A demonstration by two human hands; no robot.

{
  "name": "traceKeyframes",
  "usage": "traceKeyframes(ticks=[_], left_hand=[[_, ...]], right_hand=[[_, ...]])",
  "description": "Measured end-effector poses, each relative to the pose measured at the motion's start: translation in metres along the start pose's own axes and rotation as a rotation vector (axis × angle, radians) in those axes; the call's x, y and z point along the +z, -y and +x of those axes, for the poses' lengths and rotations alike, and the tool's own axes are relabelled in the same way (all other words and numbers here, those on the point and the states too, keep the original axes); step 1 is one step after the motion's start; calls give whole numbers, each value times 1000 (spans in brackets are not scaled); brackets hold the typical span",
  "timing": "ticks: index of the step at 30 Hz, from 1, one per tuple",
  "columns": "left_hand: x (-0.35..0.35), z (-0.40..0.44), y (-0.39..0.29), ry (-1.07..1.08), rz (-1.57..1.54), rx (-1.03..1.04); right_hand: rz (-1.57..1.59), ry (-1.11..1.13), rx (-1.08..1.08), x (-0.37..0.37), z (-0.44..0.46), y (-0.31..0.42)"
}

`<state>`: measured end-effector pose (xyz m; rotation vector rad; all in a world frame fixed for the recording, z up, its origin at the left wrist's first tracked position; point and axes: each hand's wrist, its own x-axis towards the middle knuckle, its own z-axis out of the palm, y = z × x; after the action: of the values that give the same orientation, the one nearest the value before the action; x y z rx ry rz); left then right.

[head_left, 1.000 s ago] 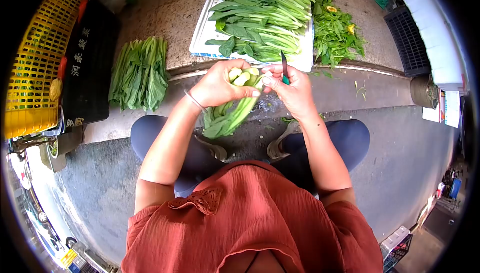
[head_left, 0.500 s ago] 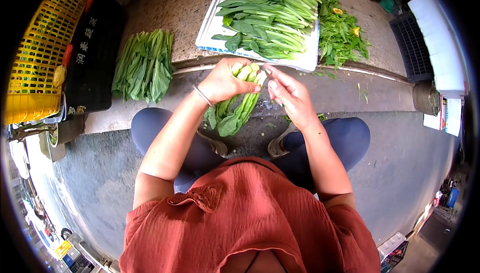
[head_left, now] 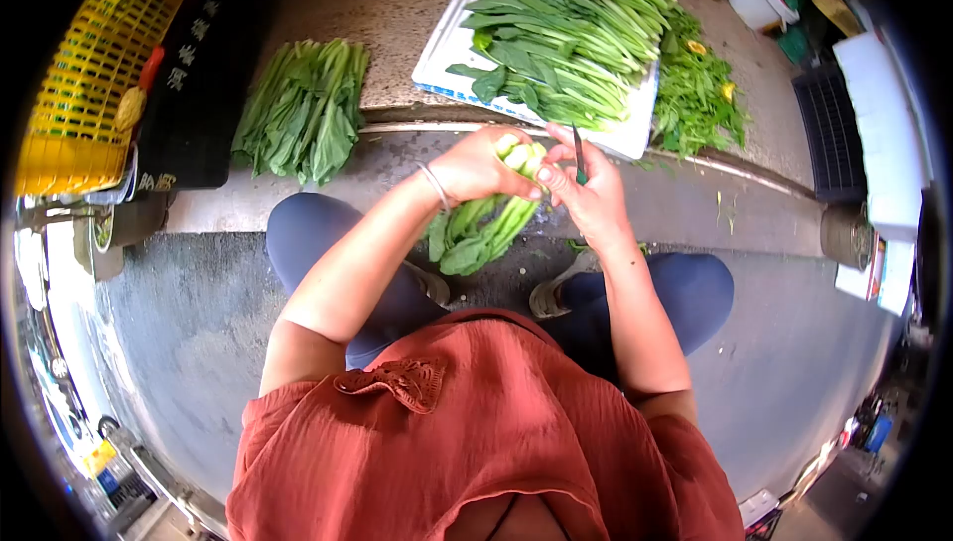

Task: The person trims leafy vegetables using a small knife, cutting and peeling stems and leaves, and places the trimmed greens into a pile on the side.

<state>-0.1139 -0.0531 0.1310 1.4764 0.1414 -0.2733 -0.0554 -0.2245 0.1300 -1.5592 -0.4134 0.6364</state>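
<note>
Left hand (head_left: 483,170) clamped around a bunch of long-stalked leafy greens (head_left: 478,243), stalk ends uppermost, leaves hanging below the grip; right hand (head_left: 593,200), just beside it, closed on a small knife (head_left: 579,157), blade pointing away from the body. Forearms converge. The step appears to be stalk-end trimming; the next move calls for fingers clear of the blade. Beyond the grip, a white tray (head_left: 435,67) bears more greens (head_left: 581,30).
</note>
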Motion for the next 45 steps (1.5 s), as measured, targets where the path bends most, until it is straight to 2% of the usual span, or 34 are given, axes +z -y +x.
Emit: traceKeyframes(ticks=[1,2,3,4,5,8,10,11,13,15,17,18,21,23,25,26,27,30,31,33,35,36,37,38,39,41,43,45], left_hand=[[4,3,7,47,-233,43],[4,6,12,78,-145,138],[7,3,7,97,-197,98],[7,2,4,107,-244,18],[5,1,1,181,-320,39],[0,1,7,328,-421,-23],[-1,8,24,422,-456,-82],[2,9,28,429,-461,-14],[0,7,28,509,-601,-193],[5,8,30,474,-664,-123],[9,5,24,247,-519,201],[5,2,17,244,-521,206],[-8,-17,-13,-143,584,-43],[-4,-25,-13,-102,588,-17],[5,-26,-6,-480,714,236],[-4,-22,-4,-445,688,245],[-9,-19,-2,-437,529,348],[-22,-11,5,-429,273,280],[-29,-5,12,-452,191,262],[-42,-3,14,-499,174,288],[-58,-3,14,-505,203,257],[-74,-7,7,-527,325,201],[-92,-11,-2,-524,387,116],[-112,-21,-24,-481,441,-60],[-135,-23,-29,-481,486,-96],[-179,-28,-41,-580,766,-232],[-216,-31,-46,-696,880,-361],[-256,-29,-36,-797,1079,-499]], right_hand=[[-152,3,-116,5,7,-1],[-396,-62,-201,7,10,1],[-454,-75,-334,9,14,-3],[-443,-56,-276,8,17,-3],[-438,-35,-218,9,18,-1],[-189,43,-180,19,18,6],[-249,133,-157,21,17,14],[-281,157,-143,20,18,13],[-120,168,29,20,17,15],[-123,191,40,18,19,15],[-114,67,70,14,20,14],[-147,17,75,9,25,12],[-132,-143,-33,5,36,18],[57,-173,-12,5,49,23],[90,-180,-63,20,58,31],[115,-174,-80,27,63,34],[133,-178,-89,34,68,37],[133,-172,-46,53,83,44],[90,-147,37,57,85,51],[-25,-111,33,64,94,55],[-181,-128,-1,51,107,50],[-187,-179,2,47,107,57],[-195,-231,5,41,108,60],[-191,-209,22,25,110,56],[-190,-188,39,8,109,51],[-224,-182,57,-12,98,44],[-320,-174,142,-29,90,33],[-275,-181,180,-44,86,26]])
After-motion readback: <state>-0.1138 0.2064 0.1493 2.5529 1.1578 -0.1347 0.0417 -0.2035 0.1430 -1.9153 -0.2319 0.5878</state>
